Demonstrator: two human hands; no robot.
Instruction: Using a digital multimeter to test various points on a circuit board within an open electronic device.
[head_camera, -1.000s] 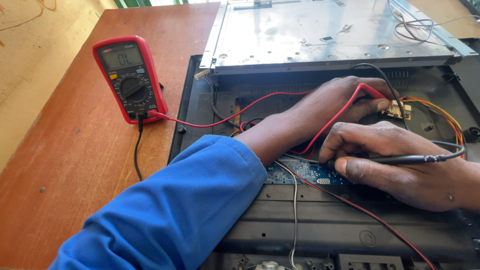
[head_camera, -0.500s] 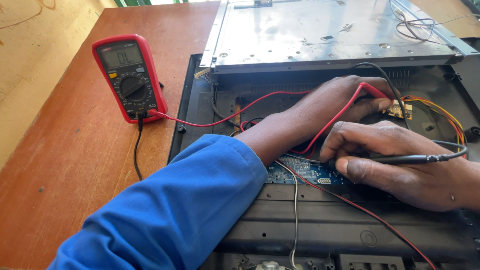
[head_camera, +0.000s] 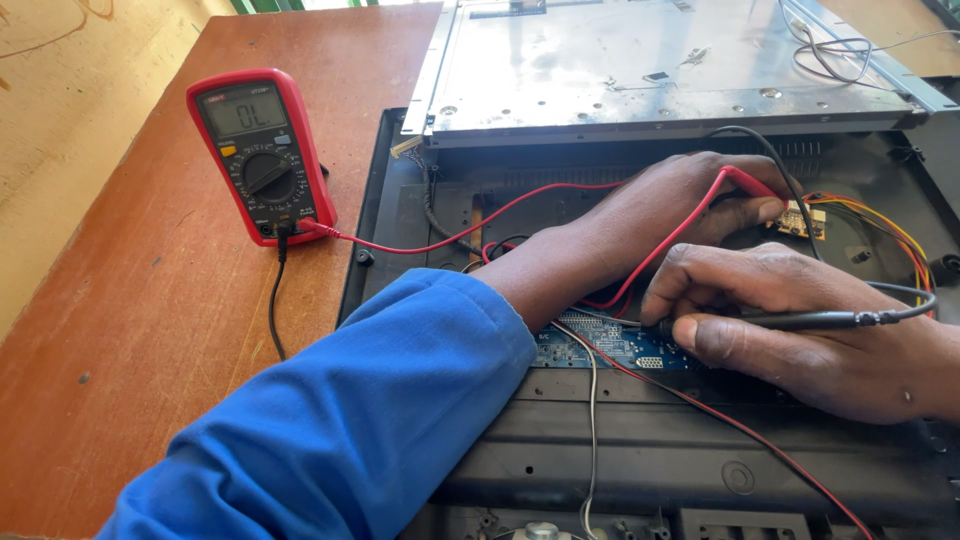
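Observation:
My left hand (head_camera: 660, 215), in a blue sleeve, grips a red test probe (head_camera: 745, 183) and holds its tip near a small circuit board (head_camera: 805, 218) with yellow, orange and red wires. My right hand (head_camera: 800, 325) grips a black test probe (head_camera: 800, 320) whose tip points left onto a blue circuit board (head_camera: 610, 345). Both boards sit inside an opened black flat-screen chassis (head_camera: 640, 450). Red and black leads run to a red multimeter (head_camera: 260, 155) lying on the brown table (head_camera: 150, 330) at the left.
A bare metal back panel (head_camera: 660, 65) lies at the far side of the chassis, with loose thin wires (head_camera: 830, 45) on its right end. A pale wall (head_camera: 60, 110) runs along the table's left edge. A grey cable (head_camera: 592, 440) crosses the chassis toward me.

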